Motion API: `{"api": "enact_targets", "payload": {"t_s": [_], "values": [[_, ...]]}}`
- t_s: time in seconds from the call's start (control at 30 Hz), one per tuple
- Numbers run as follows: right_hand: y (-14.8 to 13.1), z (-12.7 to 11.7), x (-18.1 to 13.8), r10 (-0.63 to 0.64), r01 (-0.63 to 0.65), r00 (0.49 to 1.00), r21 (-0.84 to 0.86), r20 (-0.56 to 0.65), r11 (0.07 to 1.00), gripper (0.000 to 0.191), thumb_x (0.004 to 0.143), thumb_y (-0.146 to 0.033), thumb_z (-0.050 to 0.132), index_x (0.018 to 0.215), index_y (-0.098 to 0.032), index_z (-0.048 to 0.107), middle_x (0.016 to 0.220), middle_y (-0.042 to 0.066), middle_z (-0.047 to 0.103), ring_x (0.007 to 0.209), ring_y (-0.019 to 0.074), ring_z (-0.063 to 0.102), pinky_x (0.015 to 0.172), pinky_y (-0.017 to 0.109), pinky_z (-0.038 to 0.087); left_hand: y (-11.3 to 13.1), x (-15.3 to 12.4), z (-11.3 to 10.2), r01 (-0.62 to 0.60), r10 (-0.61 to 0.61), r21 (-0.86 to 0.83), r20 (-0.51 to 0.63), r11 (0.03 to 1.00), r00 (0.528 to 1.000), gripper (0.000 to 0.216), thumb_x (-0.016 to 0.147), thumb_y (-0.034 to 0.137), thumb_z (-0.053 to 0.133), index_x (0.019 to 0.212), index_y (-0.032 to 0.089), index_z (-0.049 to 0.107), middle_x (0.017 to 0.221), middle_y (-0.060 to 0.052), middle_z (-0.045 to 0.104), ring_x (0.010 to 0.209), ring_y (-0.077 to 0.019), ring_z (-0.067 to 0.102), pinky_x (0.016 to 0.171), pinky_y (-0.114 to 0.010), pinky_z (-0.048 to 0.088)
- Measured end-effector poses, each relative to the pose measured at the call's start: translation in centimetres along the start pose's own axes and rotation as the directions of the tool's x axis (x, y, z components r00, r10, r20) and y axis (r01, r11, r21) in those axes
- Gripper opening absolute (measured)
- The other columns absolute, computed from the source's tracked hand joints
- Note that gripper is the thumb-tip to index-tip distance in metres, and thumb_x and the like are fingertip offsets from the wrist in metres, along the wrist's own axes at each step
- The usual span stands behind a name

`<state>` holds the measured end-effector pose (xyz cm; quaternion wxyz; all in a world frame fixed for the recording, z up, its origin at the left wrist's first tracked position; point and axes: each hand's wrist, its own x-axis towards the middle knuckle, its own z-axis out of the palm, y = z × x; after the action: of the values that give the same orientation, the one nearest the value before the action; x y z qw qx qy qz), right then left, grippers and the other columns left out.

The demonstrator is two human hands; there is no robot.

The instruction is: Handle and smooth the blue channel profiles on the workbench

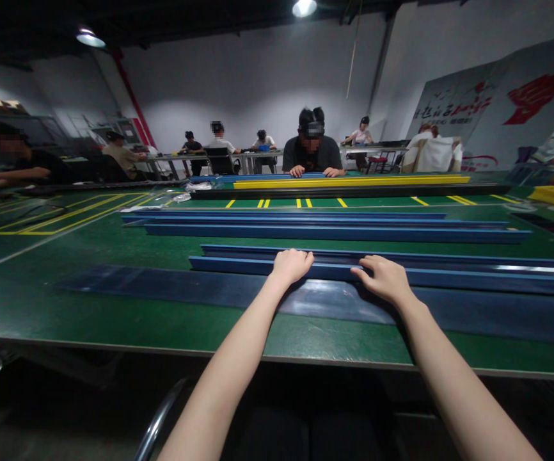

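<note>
A long blue plastic channel (238, 264) lies lengthwise across the table in front of me, its two side walls standing up. My left hand (292, 266) is closed over the near wall, fingers curled to the inside. Farther right along the same wall, my right hand (383, 276) grips the edge, with its thumb on the near side and its fingers over the top. The fingertips of both hands are partly hidden. Between the channel and my forearms rests a flat, shiny blue strip (162, 285), partly covered by my arms.
Beyond are more blue channels (334, 232), a black bar (354, 191) and a yellow bar (354, 182). A co-worker (311, 150) sits opposite, hands on the far pieces. Yellow tape lines mark the green table (114, 326). A metal chair arm (162, 416) stands below its front edge.
</note>
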<state>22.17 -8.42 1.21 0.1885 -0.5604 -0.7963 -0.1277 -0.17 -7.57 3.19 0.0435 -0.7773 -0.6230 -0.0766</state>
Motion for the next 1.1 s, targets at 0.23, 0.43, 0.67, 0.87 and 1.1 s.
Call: {"api": "enact_targets", "payload": {"t_s": [0.23, 0.43, 0.67, 0.87, 1.1], "values": [[-0.08, -0.10, 0.01, -0.001, 0.001, 1.000, -0.003, 0.009, 1.000, 0.039, 0.083, -0.049, 0.037, 0.074, -0.021, 0.063, 0.081, 0.004, 0.064, 0.080, 0.0176, 0.056, 0.059, 0.025, 0.032, 0.09, -0.15, -0.11, -0.023, 0.023, 0.023, 0.007, 0.999, 1.000, 0.053, 0.091, 0.036, 0.017, 0.091, 0.018, 0.067, 0.093, -0.010, 0.067, 0.090, -0.0221, 0.062, 0.076, -0.032, 0.046], [-0.05, -0.08, 0.04, -0.007, 0.008, 1.000, -0.020, 0.016, 1.000, 0.040, 0.083, -0.049, 0.036, 0.073, -0.021, 0.062, 0.079, 0.004, 0.063, 0.078, 0.0176, 0.056, 0.058, 0.025, 0.031, 0.08, -0.39, -0.43, -0.066, 0.065, 0.036, 0.014, 0.997, 0.998, 0.048, 0.090, 0.031, 0.019, 0.093, 0.020, 0.065, 0.095, -0.009, 0.067, 0.091, -0.0222, 0.062, 0.074, -0.033, 0.046], [0.01, 0.00, 0.02, -0.009, 0.009, 1.000, -0.013, 0.005, 1.000, 0.041, 0.083, -0.050, 0.035, 0.073, -0.022, 0.063, 0.081, 0.004, 0.064, 0.078, 0.0175, 0.055, 0.058, 0.025, 0.031, 0.06, -0.46, -0.65, -0.072, 0.071, 0.027, 0.023, 0.997, 0.997, 0.046, 0.090, 0.030, 0.019, 0.093, 0.021, 0.065, 0.097, -0.008, 0.066, 0.091, -0.0220, 0.061, 0.074, -0.032, 0.045], [-0.01, -0.06, 0.04, 0.005, -0.004, 1.000, -0.014, 0.012, 1.000, 0.039, 0.082, -0.049, 0.037, 0.074, -0.021, 0.063, 0.084, 0.004, 0.065, 0.079, 0.0176, 0.056, 0.058, 0.025, 0.032, -0.09, -0.14, -0.65, -0.037, 0.037, 0.000, 0.071, 0.999, 0.997, 0.047, 0.088, 0.032, 0.020, 0.093, 0.021, 0.065, 0.099, -0.008, 0.066, 0.093, -0.0223, 0.061, 0.076, -0.033, 0.045], [-0.02, -0.07, 0.01, -0.005, 0.005, 1.000, -0.011, 0.005, 1.000, 0.039, 0.083, -0.049, 0.037, 0.075, -0.021, 0.064, 0.085, 0.004, 0.065, 0.080, 0.0177, 0.057, 0.059, 0.025, 0.033, -0.34, 0.37, -0.81, -0.001, 0.006, -0.031, 0.149, 1.000, 0.989, 0.047, 0.085, 0.034, 0.021, 0.096, 0.021, 0.065, 0.103, -0.009, 0.065, 0.096, -0.0227, 0.059, 0.077, -0.033, 0.045]]}}
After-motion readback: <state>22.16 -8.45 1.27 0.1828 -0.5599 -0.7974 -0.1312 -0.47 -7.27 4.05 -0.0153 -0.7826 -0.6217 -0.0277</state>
